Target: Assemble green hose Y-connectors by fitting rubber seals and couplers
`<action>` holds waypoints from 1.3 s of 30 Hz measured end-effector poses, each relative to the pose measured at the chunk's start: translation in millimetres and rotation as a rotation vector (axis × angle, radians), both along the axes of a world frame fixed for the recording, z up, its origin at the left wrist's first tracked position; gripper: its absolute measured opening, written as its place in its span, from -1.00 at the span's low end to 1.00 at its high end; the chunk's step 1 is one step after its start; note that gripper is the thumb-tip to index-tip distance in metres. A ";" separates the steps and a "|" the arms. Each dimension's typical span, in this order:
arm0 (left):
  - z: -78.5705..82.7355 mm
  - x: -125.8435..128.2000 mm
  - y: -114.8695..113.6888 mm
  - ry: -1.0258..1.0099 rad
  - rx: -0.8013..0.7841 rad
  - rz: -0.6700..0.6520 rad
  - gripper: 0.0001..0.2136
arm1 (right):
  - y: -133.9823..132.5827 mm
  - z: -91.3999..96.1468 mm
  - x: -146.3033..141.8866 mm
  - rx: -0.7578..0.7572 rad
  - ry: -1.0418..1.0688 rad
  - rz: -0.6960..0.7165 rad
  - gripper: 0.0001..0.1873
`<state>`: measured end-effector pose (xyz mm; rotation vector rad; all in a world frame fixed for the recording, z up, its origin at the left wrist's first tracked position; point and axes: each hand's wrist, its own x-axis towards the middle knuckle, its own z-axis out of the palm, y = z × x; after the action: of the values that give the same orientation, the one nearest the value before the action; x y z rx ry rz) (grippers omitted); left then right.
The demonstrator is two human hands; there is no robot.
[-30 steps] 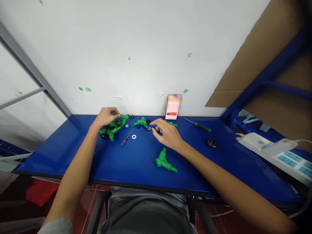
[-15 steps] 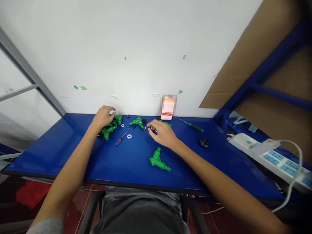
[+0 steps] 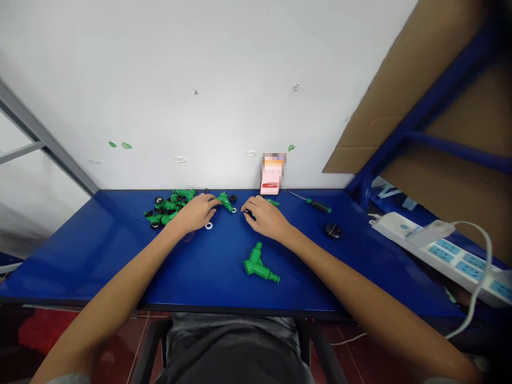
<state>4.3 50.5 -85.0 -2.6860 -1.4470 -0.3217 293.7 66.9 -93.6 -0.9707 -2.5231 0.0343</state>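
My left hand (image 3: 199,213) reaches over the table, palm down, thumb apart from the fingers. Its fingertips overlap the left side of a green Y-shaped hose connector (image 3: 225,201); whether they touch it I cannot tell. Beneath this hand a small screwdriver (image 3: 190,236) is mostly hidden. My right hand (image 3: 264,217) hovers low with fingers bent and spread, over small dark and white rings that it partly covers. Behind it, another green part (image 3: 273,202) peeks out. Nearer my body lies a separate green Y-shaped connector (image 3: 258,263), touched by neither hand.
Several green connectors with black ends (image 3: 164,208) are heaped at the left. A white washer (image 3: 208,226) and a black ring (image 3: 233,198) lie mid-table. A phone (image 3: 270,176) leans on the wall. Rightward are a green-handled screwdriver (image 3: 319,206), a mouse (image 3: 333,230) and a power strip (image 3: 436,250).
My left hand has moved right, from the heap of green connectors to the middle connector, and now covers most of the small screwdriver. My right hand stays nearly in place.
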 end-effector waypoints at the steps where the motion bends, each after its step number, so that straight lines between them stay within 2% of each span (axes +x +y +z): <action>1: 1.2 -1.2 0.3 -0.009 -0.003 -0.010 -0.60 | 1.5 -1.3 0.8 0.001 -0.011 0.003 -0.81; 6: 7.0 -0.9 -1.2 -0.046 -0.026 -0.038 -0.61 | 5.9 -6.2 3.8 0.014 -0.029 0.010 -0.86; 14: 3.9 1.1 -1.3 -0.047 -0.025 -0.022 -0.60 | 4.6 -4.4 3.7 0.011 -0.074 0.009 -0.86; 20: 9.0 -0.7 -2.5 -0.091 -0.036 -0.062 -0.65 | 3.9 -4.0 3.0 -0.013 -0.064 0.001 -0.88; 22: 11.8 -1.4 -3.1 -0.109 -0.022 -0.029 -0.66 | 4.2 -4.6 3.6 -0.014 -0.045 0.007 -0.88; 25: 13.4 -4.3 -1.7 -0.115 0.028 0.097 -0.64 | 4.8 -6.1 4.9 -0.004 -0.029 0.018 -0.88; 29: 7.1 -7.9 8.4 -0.079 0.091 0.207 -0.53 | 5.1 -8.0 4.6 0.010 -0.031 0.025 -0.88; 33: -0.6 -4.4 23.8 -0.014 0.070 0.314 -0.48 | 4.0 -7.3 2.0 0.026 -0.043 0.030 -0.88; 35: -1.1 -2.0 28.4 0.023 0.040 0.321 -0.49 | 2.6 -5.9 0.7 0.028 -0.054 0.028 -0.86; 39: 5.0 -3.0 26.6 0.132 0.026 0.251 -0.55 | -0.9 -2.8 -0.9 0.016 -0.063 0.015 -0.84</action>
<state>1.4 77.1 -80.0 -2.4165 -1.6989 -0.1422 292.8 66.0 -96.4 -0.9605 -2.5841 -0.0127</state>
